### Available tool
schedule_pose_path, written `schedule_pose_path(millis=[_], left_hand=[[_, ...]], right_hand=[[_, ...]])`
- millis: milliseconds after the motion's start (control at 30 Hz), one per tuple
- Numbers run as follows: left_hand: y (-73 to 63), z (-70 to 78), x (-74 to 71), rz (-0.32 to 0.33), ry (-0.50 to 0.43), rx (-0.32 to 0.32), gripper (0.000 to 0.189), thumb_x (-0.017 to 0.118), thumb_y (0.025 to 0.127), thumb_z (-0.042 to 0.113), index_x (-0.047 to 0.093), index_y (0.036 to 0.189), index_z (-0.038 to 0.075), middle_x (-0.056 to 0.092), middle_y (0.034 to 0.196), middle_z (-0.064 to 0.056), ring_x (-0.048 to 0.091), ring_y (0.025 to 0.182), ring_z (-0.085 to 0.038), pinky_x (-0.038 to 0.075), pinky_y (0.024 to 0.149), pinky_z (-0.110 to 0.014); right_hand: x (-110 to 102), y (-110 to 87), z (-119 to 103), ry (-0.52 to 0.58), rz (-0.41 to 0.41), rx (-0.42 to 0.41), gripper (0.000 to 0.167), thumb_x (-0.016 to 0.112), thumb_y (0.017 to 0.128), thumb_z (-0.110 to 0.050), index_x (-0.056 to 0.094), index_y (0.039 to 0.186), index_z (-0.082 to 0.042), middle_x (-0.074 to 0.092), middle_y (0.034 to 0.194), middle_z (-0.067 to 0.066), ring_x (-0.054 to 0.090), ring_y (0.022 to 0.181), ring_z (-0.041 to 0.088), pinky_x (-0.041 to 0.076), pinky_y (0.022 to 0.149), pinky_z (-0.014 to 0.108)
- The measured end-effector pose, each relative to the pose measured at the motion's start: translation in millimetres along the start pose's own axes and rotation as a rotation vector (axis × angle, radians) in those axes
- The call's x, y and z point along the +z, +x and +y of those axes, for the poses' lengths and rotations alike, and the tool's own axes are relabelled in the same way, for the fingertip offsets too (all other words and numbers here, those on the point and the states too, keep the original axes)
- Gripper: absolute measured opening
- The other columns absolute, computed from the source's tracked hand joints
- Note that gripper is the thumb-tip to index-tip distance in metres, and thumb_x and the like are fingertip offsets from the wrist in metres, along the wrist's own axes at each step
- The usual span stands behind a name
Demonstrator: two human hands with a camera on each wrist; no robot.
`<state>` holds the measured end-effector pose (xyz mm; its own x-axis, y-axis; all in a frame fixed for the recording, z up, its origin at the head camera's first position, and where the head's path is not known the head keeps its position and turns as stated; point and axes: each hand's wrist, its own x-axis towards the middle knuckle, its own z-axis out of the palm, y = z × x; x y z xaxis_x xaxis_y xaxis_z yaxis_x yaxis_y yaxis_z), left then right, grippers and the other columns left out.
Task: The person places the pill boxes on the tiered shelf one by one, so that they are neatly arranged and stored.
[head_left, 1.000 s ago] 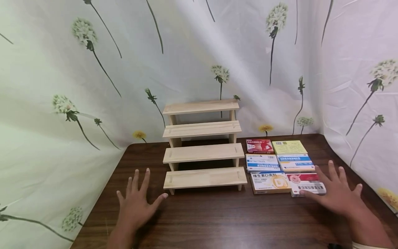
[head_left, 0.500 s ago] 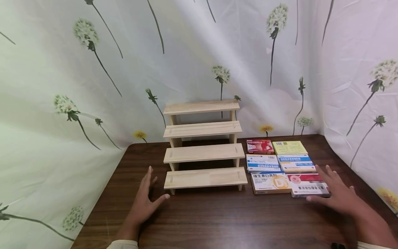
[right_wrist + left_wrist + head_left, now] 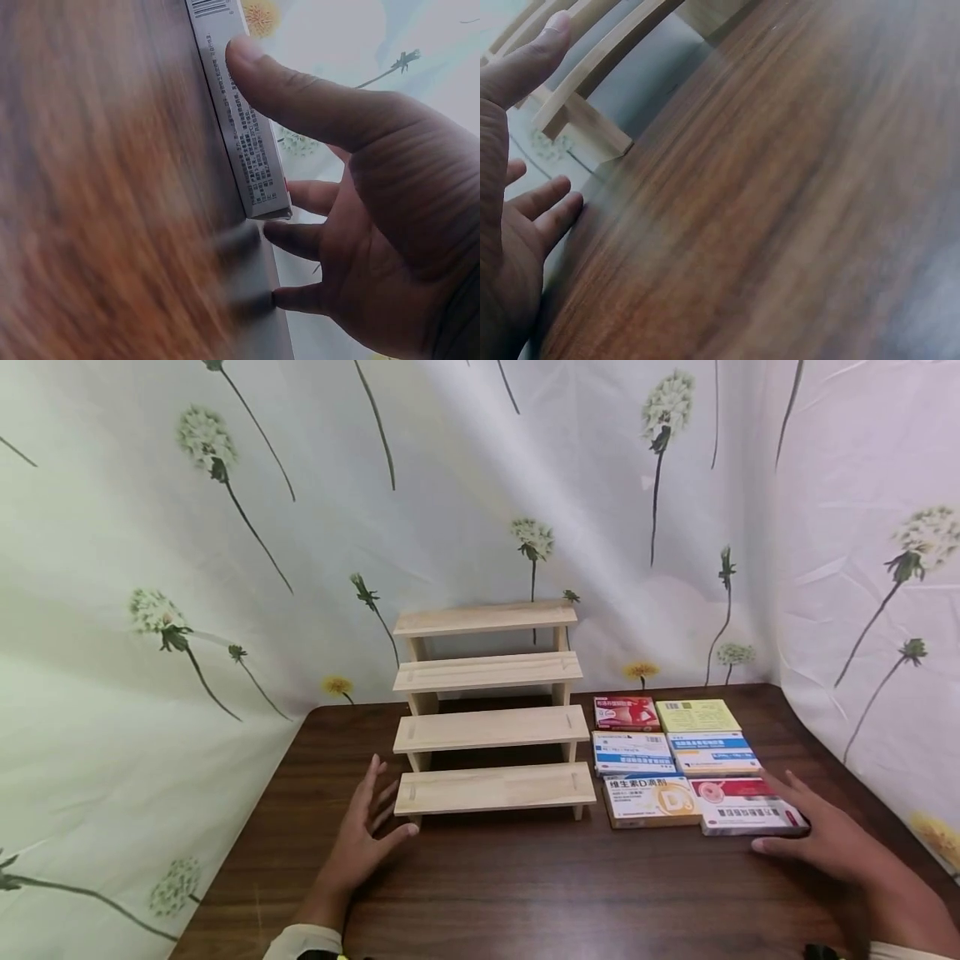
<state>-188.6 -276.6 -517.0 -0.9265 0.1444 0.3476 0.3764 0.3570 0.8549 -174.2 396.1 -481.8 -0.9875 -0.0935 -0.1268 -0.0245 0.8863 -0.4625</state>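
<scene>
A four-tier wooden step shelf (image 3: pixel 491 789) stands on the table. My left hand (image 3: pixel 358 850) is beside its lowest tier at the left, fingers spread and thumb out, holding nothing; the left wrist view shows it apart from the shelf's leg (image 3: pixel 596 127). My right hand (image 3: pixel 832 843) lies around the right end of a red-and-white medicine box (image 3: pixel 750 817). In the right wrist view the thumb is near the box's printed side (image 3: pixel 244 135), and the fingers extend loosely past its end. Whether they touch it, I cannot tell.
Left of that box lies a vitamin D drops box (image 3: pixel 645 803). Behind are two blue-and-white boxes (image 3: pixel 716 752), a red box (image 3: pixel 626 713) and a yellow box (image 3: pixel 697 715). A dandelion-print curtain (image 3: pixel 465 485) borders the dark wooden table (image 3: pixel 525 893).
My left hand has turned onto its side and moved slightly right towards the shelf. The right hand has shifted a little right, uncovering more of the red-and-white box. The boxes look unmoved.
</scene>
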Motion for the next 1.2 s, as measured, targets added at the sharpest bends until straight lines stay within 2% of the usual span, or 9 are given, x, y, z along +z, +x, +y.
schedule_pose_path(millis=[33, 200, 333, 433, 533, 800, 900, 1033, 1200], left_hand=[[0.7, -0.5, 0.7, 0.002, 0.003, -0.001, 0.125, 0.088, 0.091, 0.002, 0.003, 0.177, 0.035, 0.015, 0.178, -0.029, 0.04, 0.155, -0.057, 0.043, 0.111, -0.012], [2.0, -0.1, 2.4, 0.038, 0.017, 0.033, 0.127, 0.088, 0.09, -0.002, 0.003, 0.178, 0.031, 0.018, 0.176, -0.033, 0.042, 0.152, -0.057, 0.045, 0.11, -0.015], [5.3, 1.3, 3.9, 0.042, 0.054, 0.02, 0.124, 0.088, 0.091, 0.002, 0.004, 0.177, 0.034, 0.022, 0.177, -0.028, 0.046, 0.152, -0.054, 0.053, 0.113, -0.043], [8.6, 0.8, 5.8, 0.032, 0.064, 0.006, 0.121, 0.087, 0.093, 0.005, 0.005, 0.177, 0.036, 0.023, 0.177, -0.024, 0.048, 0.152, -0.054, 0.05, 0.111, -0.064], [12.1, -0.1, 7.8, 0.045, 0.073, 0.006, 0.119, 0.087, 0.093, 0.005, 0.008, 0.177, 0.035, 0.026, 0.176, -0.024, 0.05, 0.15, -0.054, 0.05, 0.108, -0.069], [23.7, -0.7, 11.9, 0.046, 0.114, 0.043, 0.12, 0.092, 0.09, 0.009, 0.014, 0.177, 0.034, 0.031, 0.174, -0.023, 0.052, 0.147, -0.056, 0.054, 0.105, -0.066], [26.1, -2.6, 12.6, 0.026, 0.119, 0.047, 0.121, 0.092, 0.089, 0.011, 0.013, 0.177, 0.035, 0.03, 0.175, -0.022, 0.046, 0.152, -0.054, 0.056, 0.109, -0.05], [27.9, -4.1, 12.7, 0.019, 0.12, 0.044, 0.123, 0.094, 0.088, 0.012, 0.012, 0.177, 0.033, 0.026, 0.177, -0.021, 0.041, 0.156, -0.051, 0.05, 0.109, -0.023], [29.0, -5.3, 13.6, 0.003, 0.055, 0.02, 0.121, 0.092, 0.089, 0.01, 0.011, 0.178, 0.027, 0.026, 0.177, -0.025, 0.054, 0.146, -0.053, 0.057, 0.098, -0.023]], right_hand=[[-0.1, -0.3, 0.2, 0.002, 0.007, -0.005, 0.124, 0.091, 0.087, -0.051, 0.014, 0.175, -0.008, 0.013, 0.164, 0.054, 0.03, 0.139, 0.079, 0.035, 0.104, 0.087], [-1.0, -1.2, 0.9, 0.001, 0.038, -0.025, 0.121, 0.091, 0.087, -0.049, 0.02, 0.174, -0.005, 0.023, 0.163, 0.052, 0.034, 0.141, 0.075, 0.037, 0.106, 0.082], [-2.0, -1.7, 2.1, -0.004, 0.061, -0.031, 0.115, 0.092, 0.086, -0.047, 0.028, 0.171, -0.002, 0.031, 0.161, 0.05, 0.036, 0.141, 0.073, 0.038, 0.107, 0.08], [-2.6, -1.6, 3.5, 0.009, 0.066, -0.023, 0.112, 0.093, 0.086, -0.046, 0.032, 0.17, -0.002, 0.033, 0.161, 0.049, 0.034, 0.143, 0.074, 0.036, 0.108, 0.08], [-3.1, -1.1, 4.7, 0.035, 0.058, -0.007, 0.11, 0.092, 0.087, -0.045, 0.034, 0.169, -0.002, 0.032, 0.161, 0.049, 0.03, 0.146, 0.075, 0.033, 0.11, 0.082], [-3.3, -1.5, 7.8, 0.077, 0.101, -0.041, 0.083, 0.091, 0.09, -0.03, 0.055, 0.156, 0.005, 0.033, 0.157, 0.051, 0.028, 0.146, 0.076, 0.03, 0.112, 0.082], [-1.9, -3.3, 9.2, 0.08, 0.117, -0.057, 0.072, 0.09, 0.091, -0.026, 0.062, 0.15, 0.005, 0.038, 0.155, 0.051, 0.03, 0.146, 0.076, 0.027, 0.117, 0.081], [-0.3, -4.6, 10.3, 0.074, 0.124, -0.055, 0.066, 0.088, 0.093, -0.026, 0.065, 0.147, 0.003, 0.045, 0.152, 0.049, 0.033, 0.145, 0.076, 0.026, 0.119, 0.079], [-1.4, -4.1, 10.7, 0.065, 0.108, -0.029, 0.066, 0.089, 0.091, -0.029, 0.067, 0.145, 0.002, 0.044, 0.151, 0.047, 0.035, 0.144, 0.075, 0.033, 0.112, 0.08]])
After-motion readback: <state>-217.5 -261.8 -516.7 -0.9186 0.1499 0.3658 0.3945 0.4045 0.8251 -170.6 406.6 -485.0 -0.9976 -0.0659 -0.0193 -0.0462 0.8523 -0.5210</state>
